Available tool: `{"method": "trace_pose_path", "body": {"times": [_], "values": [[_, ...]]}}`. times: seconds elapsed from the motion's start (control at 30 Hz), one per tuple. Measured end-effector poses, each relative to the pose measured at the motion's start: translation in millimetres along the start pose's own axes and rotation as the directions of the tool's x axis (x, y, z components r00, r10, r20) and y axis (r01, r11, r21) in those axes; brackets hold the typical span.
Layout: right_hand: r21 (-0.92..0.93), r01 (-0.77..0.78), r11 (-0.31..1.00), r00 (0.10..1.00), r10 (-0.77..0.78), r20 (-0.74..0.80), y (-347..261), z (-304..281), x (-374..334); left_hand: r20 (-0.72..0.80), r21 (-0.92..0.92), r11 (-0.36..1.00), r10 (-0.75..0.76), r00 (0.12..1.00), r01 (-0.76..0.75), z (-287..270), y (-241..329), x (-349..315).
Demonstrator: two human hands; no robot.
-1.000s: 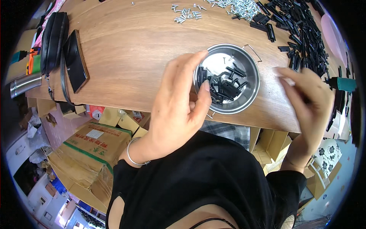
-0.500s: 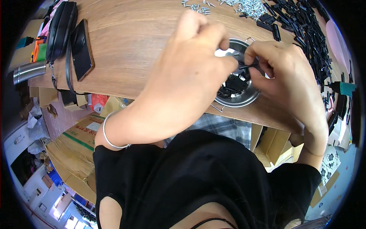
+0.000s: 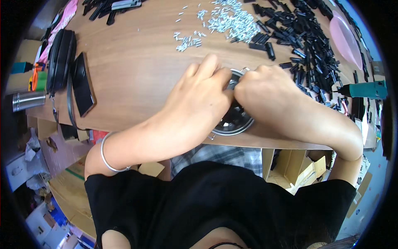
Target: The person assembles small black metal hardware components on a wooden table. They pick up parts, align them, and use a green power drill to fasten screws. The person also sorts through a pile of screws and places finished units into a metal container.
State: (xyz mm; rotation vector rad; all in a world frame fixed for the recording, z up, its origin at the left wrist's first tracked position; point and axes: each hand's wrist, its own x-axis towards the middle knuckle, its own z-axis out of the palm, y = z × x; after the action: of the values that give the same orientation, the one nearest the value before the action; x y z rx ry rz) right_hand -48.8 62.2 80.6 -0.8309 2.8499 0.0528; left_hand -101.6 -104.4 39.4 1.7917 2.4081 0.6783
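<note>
A round steel pot [image 3: 235, 133] with wire side handles stands near the table's front edge, black parts [image 3: 235, 118] inside it. Over its far half my two hands meet, fingers bent. My left hand [image 3: 201, 91], a silver bangle on its forearm, is closed with thumb and forefinger drawn together. Pressed against it from the right is my right hand [image 3: 265, 87], curled into a fist with its back up. Whatever the fingers pinch between them is hidden by the knuckles.
Beyond the pot lie silver screws [image 3: 232, 20] and a large heap of black plastic parts [image 3: 306, 45]. A green-handled screwdriver [image 3: 367, 90] and pink tray [image 3: 346, 39] are at right. On the left are a phone [image 3: 83, 85], black pouch [image 3: 61, 62] and steel flask [image 3: 29, 101].
My hands have come together, the right one turning over into a fist. The small black part seen at its fingertips is now hidden. The view has shifted, showing more of the table's far side.
</note>
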Motion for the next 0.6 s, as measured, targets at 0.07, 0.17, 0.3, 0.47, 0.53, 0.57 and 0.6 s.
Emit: {"method": "trace_pose_path", "body": {"times": [0.07,0.17,0.3,0.47,0.53,0.57,0.6], "values": [[0.023,0.010,1.000,0.999,-0.011,0.046,-2,0,1,-0.040,0.008,1.000,0.016,0.999,-0.015,5,2,-2],[0.092,-0.017,0.996,0.999,0.014,0.034,3,-3,-2,0.027,0.025,0.999,0.020,0.999,-0.021,3,0,-2],[0.252,-0.092,0.963,0.965,0.149,-0.217,32,-5,-25,0.025,0.119,0.992,0.044,0.999,-0.046,-1,4,-3],[0.188,-0.559,0.808,0.813,0.578,-0.070,55,-27,-24,0.084,0.138,0.983,0.109,0.991,-0.120,-7,-1,0],[0.025,-0.456,0.889,0.831,0.436,-0.345,74,-10,-25,0.079,0.140,0.977,0.150,0.985,-0.160,-6,-7,6],[0.011,-0.429,0.903,0.803,0.387,-0.454,85,-3,-21,0.067,0.142,0.975,0.162,0.985,-0.170,-3,-7,5],[-0.007,-0.404,0.915,0.762,0.333,-0.555,97,1,-14,0.056,0.144,0.973,0.175,0.983,-0.181,-1,-7,4]]}}
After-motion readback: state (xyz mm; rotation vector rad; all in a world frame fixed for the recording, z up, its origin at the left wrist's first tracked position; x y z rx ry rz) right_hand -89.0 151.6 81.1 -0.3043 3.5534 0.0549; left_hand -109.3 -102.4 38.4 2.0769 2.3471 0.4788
